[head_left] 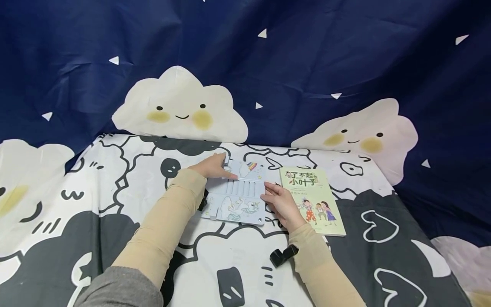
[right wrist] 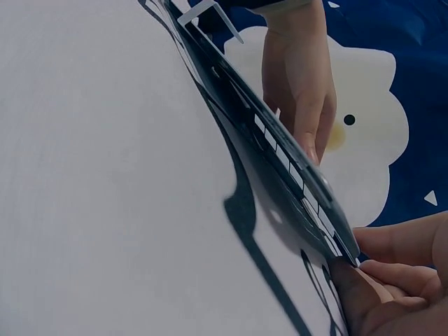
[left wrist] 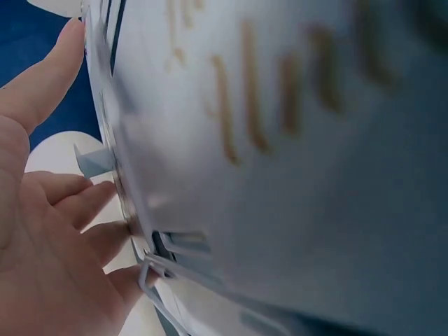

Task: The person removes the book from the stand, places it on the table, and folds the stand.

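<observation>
A light blue book stand (head_left: pixel 241 209), printed with a unicorn and a rainbow, lies near the middle of the cloth in the head view. A row of slots crosses its middle, and small clips stick out along its left side. My left hand (head_left: pixel 212 166) holds its upper left edge, the thumb lying over the front. Curled fingertips of that hand (left wrist: pixel 63 231) meet the stand's edge in the left wrist view. Between thumb and fingers, my right hand (right wrist: pixel 399 280) pinches the right edge, seen edge-on in the right wrist view. The stand's back is mostly hidden.
A pale green book (head_left: pixel 310 196) with drawn children on its cover lies just right of the stand. Beneath everything is a black-and-white patterned cloth (head_left: pixel 161 238). Behind it hangs a dark blue curtain (head_left: pixel 230 42) with smiling clouds.
</observation>
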`<state>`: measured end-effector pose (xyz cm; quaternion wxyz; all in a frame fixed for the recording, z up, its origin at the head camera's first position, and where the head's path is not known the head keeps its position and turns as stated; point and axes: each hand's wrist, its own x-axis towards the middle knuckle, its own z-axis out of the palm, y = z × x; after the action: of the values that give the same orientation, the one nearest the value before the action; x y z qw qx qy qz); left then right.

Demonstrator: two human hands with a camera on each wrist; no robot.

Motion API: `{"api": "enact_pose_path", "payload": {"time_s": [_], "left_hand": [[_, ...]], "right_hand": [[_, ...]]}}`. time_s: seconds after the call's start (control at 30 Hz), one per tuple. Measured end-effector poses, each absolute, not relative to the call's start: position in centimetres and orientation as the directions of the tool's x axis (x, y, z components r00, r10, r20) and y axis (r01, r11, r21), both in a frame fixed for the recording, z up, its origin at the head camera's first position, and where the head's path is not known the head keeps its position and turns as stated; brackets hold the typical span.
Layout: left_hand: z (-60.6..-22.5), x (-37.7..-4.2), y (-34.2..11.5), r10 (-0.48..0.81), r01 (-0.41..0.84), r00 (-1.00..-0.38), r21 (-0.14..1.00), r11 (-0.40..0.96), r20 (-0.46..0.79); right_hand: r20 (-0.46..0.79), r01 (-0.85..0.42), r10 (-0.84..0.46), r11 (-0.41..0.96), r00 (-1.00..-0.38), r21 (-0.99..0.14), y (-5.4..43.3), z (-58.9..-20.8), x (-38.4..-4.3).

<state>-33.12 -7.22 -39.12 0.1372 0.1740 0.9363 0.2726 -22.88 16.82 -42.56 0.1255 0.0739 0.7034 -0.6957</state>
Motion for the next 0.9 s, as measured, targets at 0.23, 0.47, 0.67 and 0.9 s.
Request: {"api": "enact_pose_path", "payload": {"time_s": [0.23,0.47,0.67,0.9], "left_hand": [[-38.81,-33.39,-6.97,0.388,0.236,-0.902,0.538,0.809,-0.188],[-38.38,-33.00,-6.99,0.392,0.242,-0.901,0.534,0.810,-0.187],[-38.48,-32.86,-7.07,0.391,0.234,-0.897,0.532,0.814,-0.204],[-38.49,-32.70,-7.24,0.392,0.216,-0.891,0.546,0.810,-0.230]], "right_hand": [[-0.273,0.272,-0.065,0.029,-0.960,-0.962,16.68,-42.46,-23.03],[-0.270,0.267,-0.065,0.041,-0.961,-0.963,16.68,-42.47,-23.05],[-0.262,0.259,-0.081,0.046,-0.962,-0.965,16.68,-42.43,-22.98],[-0.264,0.261,-0.079,0.048,-0.961,-0.964,16.75,-42.58,-22.94]]}}
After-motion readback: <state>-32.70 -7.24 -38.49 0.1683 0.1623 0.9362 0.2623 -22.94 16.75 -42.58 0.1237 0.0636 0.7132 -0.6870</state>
